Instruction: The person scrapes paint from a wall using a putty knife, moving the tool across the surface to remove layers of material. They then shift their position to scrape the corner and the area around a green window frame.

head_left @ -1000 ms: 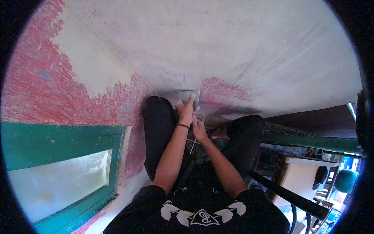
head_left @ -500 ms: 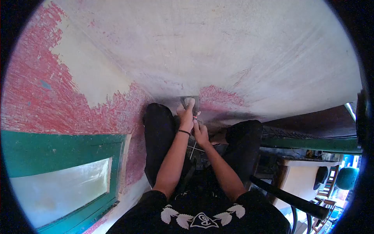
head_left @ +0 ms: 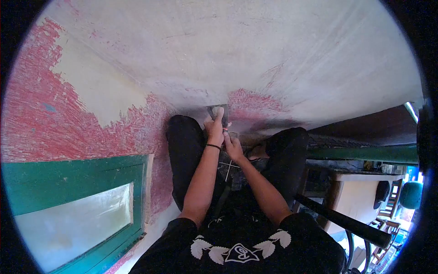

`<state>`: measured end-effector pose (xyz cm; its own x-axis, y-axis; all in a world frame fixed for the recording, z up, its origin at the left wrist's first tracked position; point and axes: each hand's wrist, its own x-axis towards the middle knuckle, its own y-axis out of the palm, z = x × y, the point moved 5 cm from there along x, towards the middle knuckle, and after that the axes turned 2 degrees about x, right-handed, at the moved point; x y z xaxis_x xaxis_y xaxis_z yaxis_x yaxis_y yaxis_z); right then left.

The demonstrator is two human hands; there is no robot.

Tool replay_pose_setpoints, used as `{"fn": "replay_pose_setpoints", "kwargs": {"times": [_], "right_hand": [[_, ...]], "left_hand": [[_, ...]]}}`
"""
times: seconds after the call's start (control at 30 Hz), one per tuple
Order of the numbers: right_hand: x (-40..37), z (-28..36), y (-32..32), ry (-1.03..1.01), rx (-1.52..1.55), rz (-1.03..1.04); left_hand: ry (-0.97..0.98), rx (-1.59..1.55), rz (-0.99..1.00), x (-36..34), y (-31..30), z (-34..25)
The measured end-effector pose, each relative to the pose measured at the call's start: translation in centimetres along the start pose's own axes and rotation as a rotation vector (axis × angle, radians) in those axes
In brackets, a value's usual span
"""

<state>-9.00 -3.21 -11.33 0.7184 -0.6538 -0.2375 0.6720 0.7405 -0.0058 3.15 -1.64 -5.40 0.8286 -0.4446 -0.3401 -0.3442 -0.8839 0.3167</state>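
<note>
A flat metal scraper blade (head_left: 218, 110) lies pressed against the pale plastered wall (head_left: 255, 50), just beside a patch of red paint (head_left: 248, 101). My left hand (head_left: 215, 128), with a dark band at the wrist, is closed over the scraper, one finger stretched along the blade. My right hand (head_left: 233, 147) grips the scraper's handle just below the left. Both arms reach forward between my knees in black trousers (head_left: 187, 150).
Red paint remains on the wall at the left (head_left: 41, 109). A green window frame (head_left: 73, 178) with frosted glass is at the lower left. A green rail (head_left: 365, 153), a black pole (head_left: 342, 221) and furniture lie at the right.
The scraper and both hands have shifted slightly up and to the left along the wall. The view has tilted a little.
</note>
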Motion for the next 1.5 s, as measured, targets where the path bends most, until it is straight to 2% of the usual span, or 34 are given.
{"fn": "replay_pose_setpoints", "kwargs": {"times": [0.1,0.2,0.23,0.3,0.37,0.43,0.47,0.5,0.6,0.63,0.73,0.77,0.8,0.87,0.93,0.97,1.07,1.1,1.2,1.23,1.33,1.43,1.5], "right_hand": [[1.8,0.6,-0.2,0.014,-0.031,0.024],[0.6,-0.2,0.1,0.006,-0.005,0.017],[0.6,-0.1,0.1,-0.01,-0.014,0.003],[0.3,-0.5,0.5,-0.017,-0.015,-0.011],[1.1,-1.8,0.6,-0.018,-0.005,-0.023],[1.4,-0.2,0.4,-0.03,0.024,-0.015],[0.8,0.7,0.3,-0.021,0.039,-0.007],[0.4,2.0,0.0,0.077,-0.005,0.034],[0.5,-0.6,0.2,0.023,-0.019,-0.013],[-0.1,0.2,0.5,0.04,-0.005,-0.003],[-0.6,1.2,0.6,0.116,0.019,0.009],[-0.6,0.7,0.6,0.161,0.019,0.002],[-0.4,0.1,0.8,0.205,0.019,0.001],[-0.2,-0.8,0.5,0.084,-0.044,-0.025],[0.1,2.0,0.0,-0.011,-0.089,-0.043],[0.0,3.3,-0.3,0.049,-0.057,-0.012],[0.7,4.3,-0.5,0.027,-0.067,-0.011],[-0.1,5.6,-0.2,0.071,0.061,0.032],[-0.4,1.9,-0.2,0.045,0.001,-0.026],[-0.3,2.0,-0.1,0.099,-0.019,-0.018],[-1.3,4.3,-0.2,0.195,0.039,0.088],[-0.8,1.6,0.4,0.127,0.121,0.041],[-0.2,1.9,0.4,0.049,0.095,-0.019]], "left_hand": [[0.107,-0.063,-0.07,-0.8,1.6,-2.8],[0.059,-0.063,-0.016,0.0,0.8,-2.0],[0.023,0.025,-0.006,0.0,0.3,-1.6],[0.032,-0.01,-0.051,0.4,-0.4,0.2],[0.044,-0.021,-0.126,-0.4,0.8,-1.2],[0.061,0.0,-0.052,-0.2,1.5,-2.8],[0.057,0.015,-0.025,-0.4,1.2,-3.0],[-0.002,0.029,0.0,-0.2,0.8,-2.2],[0.021,-0.031,-0.04,0.2,-0.1,0.4],[0.008,0.059,-0.058,0.2,-0.4,0.1],[0.074,0.044,-0.069,-0.2,0.1,-1.0],[0.009,0.072,-0.127,-1.1,0.3,-1.4],[0.006,0.056,-0.1,-0.7,0.2,-0.8],[0.006,0.023,-0.047,0.4,-0.3,0.5],[0.054,-0.022,-0.042,0.2,0.3,-0.8],[0.069,-0.044,-0.043,0.0,0.5,-1.3],[0.071,-0.077,0.052,0.7,0.7,-2.4],[0.046,-0.072,0.026,0.7,0.5,-1.7],[0.021,0.055,-0.057,1.3,-1.2,2.1],[0.041,-0.043,-0.059,0.6,-0.2,1.1],[0.004,0.025,-0.083,-0.2,-0.2,-0.3],[-0.003,0.058,-0.076,0.0,-0.6,0.5],[0.017,0.043,-0.079,0.0,0.0,-0.5]]}}
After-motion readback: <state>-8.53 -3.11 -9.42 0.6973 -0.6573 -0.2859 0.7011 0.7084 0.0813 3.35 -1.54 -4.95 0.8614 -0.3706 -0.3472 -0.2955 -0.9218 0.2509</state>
